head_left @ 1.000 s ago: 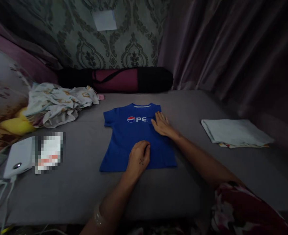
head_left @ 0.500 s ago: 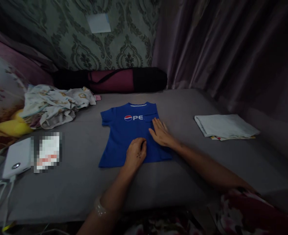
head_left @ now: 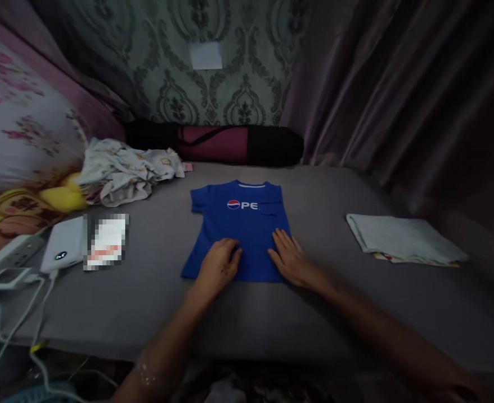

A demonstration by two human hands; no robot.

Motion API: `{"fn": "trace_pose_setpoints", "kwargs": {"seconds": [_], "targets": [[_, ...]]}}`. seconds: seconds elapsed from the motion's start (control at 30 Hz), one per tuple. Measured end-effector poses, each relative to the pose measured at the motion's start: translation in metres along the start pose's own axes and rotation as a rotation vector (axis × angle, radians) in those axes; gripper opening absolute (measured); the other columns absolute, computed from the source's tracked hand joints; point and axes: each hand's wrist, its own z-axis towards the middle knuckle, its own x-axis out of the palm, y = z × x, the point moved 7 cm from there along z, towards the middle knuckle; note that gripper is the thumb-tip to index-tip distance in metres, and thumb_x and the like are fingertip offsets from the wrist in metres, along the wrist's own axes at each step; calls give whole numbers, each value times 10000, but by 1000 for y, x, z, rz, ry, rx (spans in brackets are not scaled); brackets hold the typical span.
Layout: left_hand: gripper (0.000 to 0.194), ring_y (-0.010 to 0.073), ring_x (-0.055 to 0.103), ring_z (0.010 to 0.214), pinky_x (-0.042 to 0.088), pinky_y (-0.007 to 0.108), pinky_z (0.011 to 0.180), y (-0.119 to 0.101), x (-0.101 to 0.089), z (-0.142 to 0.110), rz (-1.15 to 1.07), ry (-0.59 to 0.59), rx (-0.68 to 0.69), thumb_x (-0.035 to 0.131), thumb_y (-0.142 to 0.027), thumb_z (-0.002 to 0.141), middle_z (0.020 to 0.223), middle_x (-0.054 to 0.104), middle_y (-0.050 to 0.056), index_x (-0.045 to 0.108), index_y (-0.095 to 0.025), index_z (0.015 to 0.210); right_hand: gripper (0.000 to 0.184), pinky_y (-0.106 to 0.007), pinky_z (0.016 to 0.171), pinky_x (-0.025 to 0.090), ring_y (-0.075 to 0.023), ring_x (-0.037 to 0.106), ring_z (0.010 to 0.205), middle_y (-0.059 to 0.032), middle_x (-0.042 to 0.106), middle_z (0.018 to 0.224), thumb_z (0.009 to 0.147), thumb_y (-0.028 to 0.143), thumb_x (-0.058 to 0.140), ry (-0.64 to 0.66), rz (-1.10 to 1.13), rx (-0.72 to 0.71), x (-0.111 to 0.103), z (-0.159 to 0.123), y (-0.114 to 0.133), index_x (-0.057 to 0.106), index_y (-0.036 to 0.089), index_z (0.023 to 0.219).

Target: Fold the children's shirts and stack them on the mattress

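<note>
A small blue T-shirt with a round logo and the letters "PE" lies flat on the grey sheet, its neck away from me. The right side is folded inward over the front, hiding the rest of the lettering; the left sleeve sticks out. My right hand rests flat on the lower right part of the shirt, fingers extended. On the lower left part lies my left hand, its fingers loosely bent and partly hidden behind the back of the hand, with nothing seen in its grasp.
Folded pale cloth lies at the right. Crumpled patterned clothes sit at the back left, near a yellow plush toy. A white power bank and a power strip with cables are at the left. A long bag lies along the wall.
My right hand has slid down the folded edge towards the hem. My left hand has moved left across the shirt, away from the right hand. The view has turned slightly left.
</note>
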Motion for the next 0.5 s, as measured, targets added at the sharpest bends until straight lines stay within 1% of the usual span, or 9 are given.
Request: {"fn": "trace_pose_setpoints", "kwargs": {"seconds": [0.07, 0.13, 0.17, 0.23, 0.3, 0.37, 0.4, 0.43, 0.5], "targets": [[224, 236, 621, 988, 484, 381, 911, 28, -25, -8, 84, -97, -62, 477, -284, 901, 1035, 672, 104, 627, -192, 1040, 710, -448, 1192, 134, -233, 176, 1458, -125, 271, 1554, 968, 561, 167, 55, 0, -25, -2, -1, 4, 308, 116, 1503], [244, 249, 621, 957, 489, 391, 880, 59, -45, -17, 159, -173, -167, 469, -301, 900, 1012, 666, 122, 619, -171, 1041, 693, -457, 1195, 109, -240, 211, 1449, -123, 326, 1533, 970, 555, 169, 65, -8, -50, -10, 8, 13, 364, 132, 1482], [255, 247, 625, 934, 494, 381, 851, 73, -51, -21, 175, -192, -220, 464, -309, 901, 992, 666, 123, 614, -162, 1047, 676, -456, 1196, 91, -241, 213, 1448, -121, 338, 1528, 974, 539, 176, 56, -11, -69, -15, 16, 22, 382, 132, 1473], [264, 231, 633, 880, 499, 346, 784, 92, -56, -27, 179, -193, -303, 460, -324, 904, 935, 670, 106, 604, -158, 1049, 634, -442, 1197, 62, -237, 192, 1455, -116, 323, 1538, 983, 489, 204, 48, -14, -131, -21, 39, 44, 400, 124, 1462], [253, 211, 638, 830, 489, 314, 733, 99, -55, -30, 164, -173, -346, 467, -333, 902, 863, 670, 75, 598, -168, 1041, 591, -424, 1195, 52, -229, 176, 1459, -119, 300, 1549, 989, 420, 226, 83, -9, -179, -18, 68, 66, 391, 108, 1463], [242, 199, 638, 795, 472, 295, 704, 98, -50, -30, 149, -153, -361, 477, -342, 902, 808, 666, 53, 592, -175, 1034, 578, -423, 1189, 71, -231, 160, 1462, -129, 259, 1565, 991, 379, 239, 111, 0, -195, -8, 103, 84, 345, 88, 1479], [239, 194, 638, 777, 462, 287, 690, 96, -48, -30, 143, -143, -369, 480, -345, 904, 787, 665, 46, 587, -177, 1037, 570, -428, 1187, 75, -231, 150, 1464, -127, 250, 1569, 990, 363, 250, 103, 4, -198, -3, 120, 90, 329, 92, 1485], [235, 190, 638, 763, 450, 280, 674, 94, -45, -30, 141, -134, -382, 481, -346, 909, 782, 667, 44, 580, -181, 1043, 565, -432, 1183, 84, -235, 142, 1465, -128, 245, 1571, 989, 347, 256, 87, 8, -182, 3, 138, 94, 313, 93, 1491], [214, 185, 637, 744, 418, 267, 639, 91, -42, -31, 159, -113, -417, 471, -349, 924, 791, 672, 49, 570, -189, 1027, 573, -435, 1179, 95, -254, 140, 1463, -146, 220, 1576, 985, 325, 265, 57, 4, -110, 13, 171, 93, 287, 62, 1494]]}}
